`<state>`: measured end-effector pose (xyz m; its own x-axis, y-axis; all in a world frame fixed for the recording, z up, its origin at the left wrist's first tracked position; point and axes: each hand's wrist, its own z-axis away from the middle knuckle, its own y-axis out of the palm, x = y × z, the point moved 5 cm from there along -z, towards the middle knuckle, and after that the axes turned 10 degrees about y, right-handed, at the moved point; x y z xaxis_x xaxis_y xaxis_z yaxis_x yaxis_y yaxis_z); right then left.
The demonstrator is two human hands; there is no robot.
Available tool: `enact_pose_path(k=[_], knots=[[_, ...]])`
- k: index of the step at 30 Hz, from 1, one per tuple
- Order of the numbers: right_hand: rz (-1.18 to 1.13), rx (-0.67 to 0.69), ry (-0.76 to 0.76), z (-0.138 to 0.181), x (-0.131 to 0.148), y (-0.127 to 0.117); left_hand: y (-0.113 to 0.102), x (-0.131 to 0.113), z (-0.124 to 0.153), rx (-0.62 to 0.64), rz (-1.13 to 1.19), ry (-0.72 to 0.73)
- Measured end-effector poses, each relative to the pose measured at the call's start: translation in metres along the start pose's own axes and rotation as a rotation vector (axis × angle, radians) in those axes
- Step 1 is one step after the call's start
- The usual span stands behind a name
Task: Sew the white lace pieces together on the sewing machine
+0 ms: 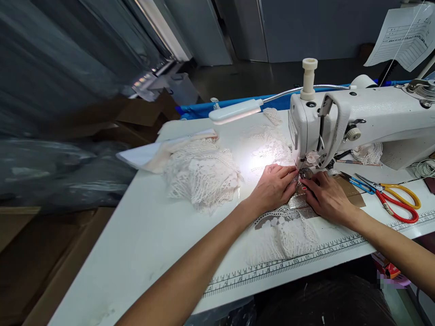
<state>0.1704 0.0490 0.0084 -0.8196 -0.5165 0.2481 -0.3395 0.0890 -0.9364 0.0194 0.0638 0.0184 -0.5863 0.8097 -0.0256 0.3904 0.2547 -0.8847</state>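
A strip of white lace trim (285,226) runs from the front of the table up to the sewing machine's needle area (301,170). My left hand (277,186) rests left of the presser foot, its fingers closed on the lace. On the right side of the foot, my right hand (325,195) has thumb and fingers pinched at the lace edge. Both sets of fingertips nearly meet below the needle, and they partly hide the lace there. More lace (270,142) lies behind my left hand, brightly lit by the lamp (236,112).
A heap of lace (204,174) lies left on the white table (136,244). Red-and-yellow-handled scissors (397,199) and a blue-handled tool (360,183) lie right of my right hand. A printed ruler (285,268) follows the front edge. The white sewing machine (370,111) fills the right side.
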Motion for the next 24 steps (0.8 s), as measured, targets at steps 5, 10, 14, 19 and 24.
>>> enact_pose_path(k=[5,10,14,19,24], knots=[[-0.021,-0.035,-0.016,0.0021,-0.0015,-0.0008,-0.0055,-0.0066,-0.0007,-0.051,-0.012,0.073],[-0.109,-0.056,-0.064,0.0053,-0.0054,-0.0052,-0.0057,-0.0084,-0.0011,-0.017,0.028,0.099],[-0.118,-0.056,-0.065,0.0066,-0.0066,-0.0059,-0.0050,-0.0069,-0.0009,0.002,0.056,0.081],[-0.073,-0.041,-0.058,0.0066,-0.0031,-0.0051,-0.0049,-0.0059,-0.0008,-0.010,0.078,0.064],[-0.050,-0.011,-0.043,0.0074,-0.0018,-0.0041,-0.0062,-0.0063,-0.0015,-0.011,0.067,0.070]])
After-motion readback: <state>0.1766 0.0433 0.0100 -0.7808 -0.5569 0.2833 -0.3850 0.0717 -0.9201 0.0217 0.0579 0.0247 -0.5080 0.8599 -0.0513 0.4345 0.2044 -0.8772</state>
